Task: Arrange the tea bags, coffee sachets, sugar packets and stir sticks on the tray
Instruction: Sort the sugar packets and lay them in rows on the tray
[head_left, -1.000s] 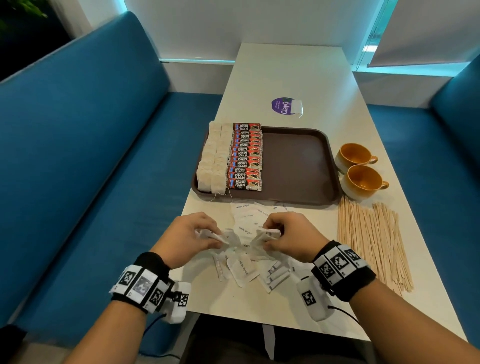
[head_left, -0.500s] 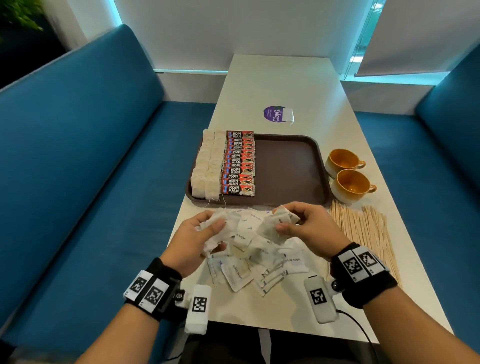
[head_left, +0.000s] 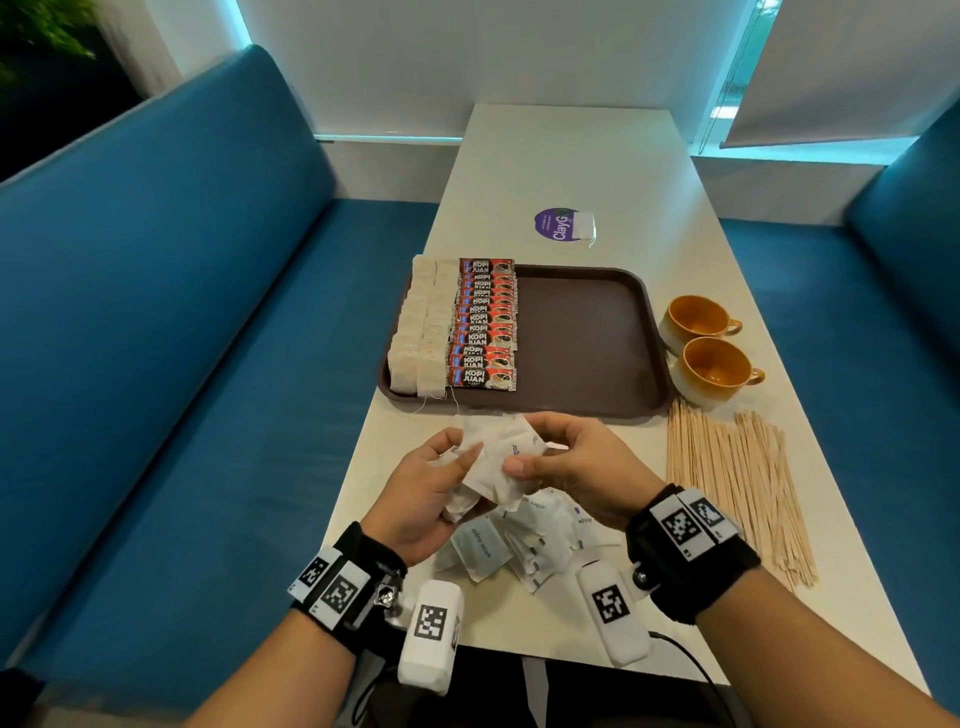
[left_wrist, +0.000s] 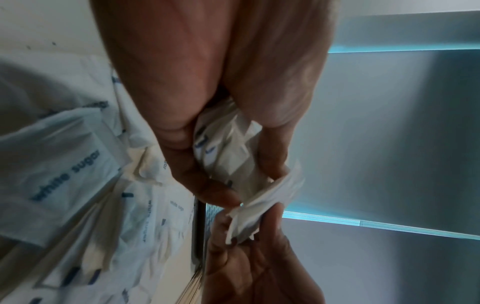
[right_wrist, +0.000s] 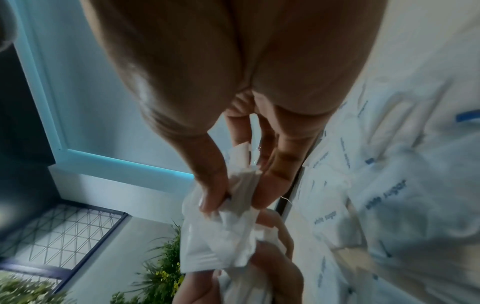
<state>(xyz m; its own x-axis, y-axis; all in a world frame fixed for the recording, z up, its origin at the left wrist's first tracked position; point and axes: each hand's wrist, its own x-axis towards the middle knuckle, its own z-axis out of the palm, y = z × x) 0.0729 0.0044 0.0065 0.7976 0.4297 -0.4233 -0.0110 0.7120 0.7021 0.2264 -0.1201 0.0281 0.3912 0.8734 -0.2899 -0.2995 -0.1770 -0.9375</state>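
Left hand (head_left: 426, 493) and right hand (head_left: 576, 467) raised above table, fingers curled, both clamped on sugar packets (head_left: 498, 462).

head: looked forward and down from above at my hands over the tabletop (head_left: 571, 156), whole tray (head_left: 587, 338) in view | left wrist: sat close behind my left hand (left_wrist: 207, 102), looking along its fingers | right wrist: likewise along my right hand (right_wrist: 233, 82) | shared: all three caught the held sugar packets (head_left: 498, 462)
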